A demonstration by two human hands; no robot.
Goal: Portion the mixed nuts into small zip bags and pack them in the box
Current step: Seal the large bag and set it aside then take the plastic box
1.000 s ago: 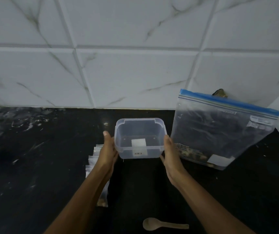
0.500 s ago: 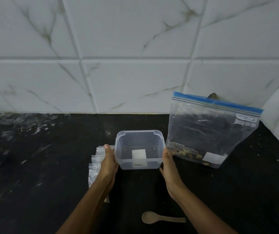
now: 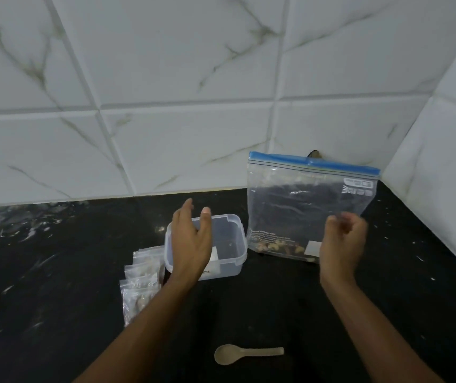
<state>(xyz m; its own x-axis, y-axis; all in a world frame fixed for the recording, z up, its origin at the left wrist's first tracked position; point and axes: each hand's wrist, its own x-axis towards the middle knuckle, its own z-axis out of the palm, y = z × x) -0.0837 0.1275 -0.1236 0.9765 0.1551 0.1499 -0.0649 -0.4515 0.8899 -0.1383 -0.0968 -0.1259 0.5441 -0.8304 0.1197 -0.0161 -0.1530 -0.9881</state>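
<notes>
A clear plastic box point(image 3: 229, 244) without a lid stands on the black counter. My left hand point(image 3: 190, 244) hovers above its left side, fingers straight and apart, holding nothing. My right hand point(image 3: 342, 241) is raised in front of the large zip bag point(image 3: 304, 200), fingers loosely curled and blurred, holding nothing. That bag has a blue seal, leans on the tiled wall and holds mixed nuts point(image 3: 273, 246) at its bottom. Several small zip bags point(image 3: 141, 277) lie left of the box, partly hidden by my left forearm.
A pale wooden spoon point(image 3: 246, 353) lies on the counter point(image 3: 41, 286) near the front, between my arms. White marble tiles point(image 3: 166, 134) form the back wall, and a side wall point(image 3: 442, 189) closes the right corner.
Both hands have let go of the box and lifted off it. The left hand rose above the box; the right hand moved right, in front of the large bag. The box stands on the counter.
</notes>
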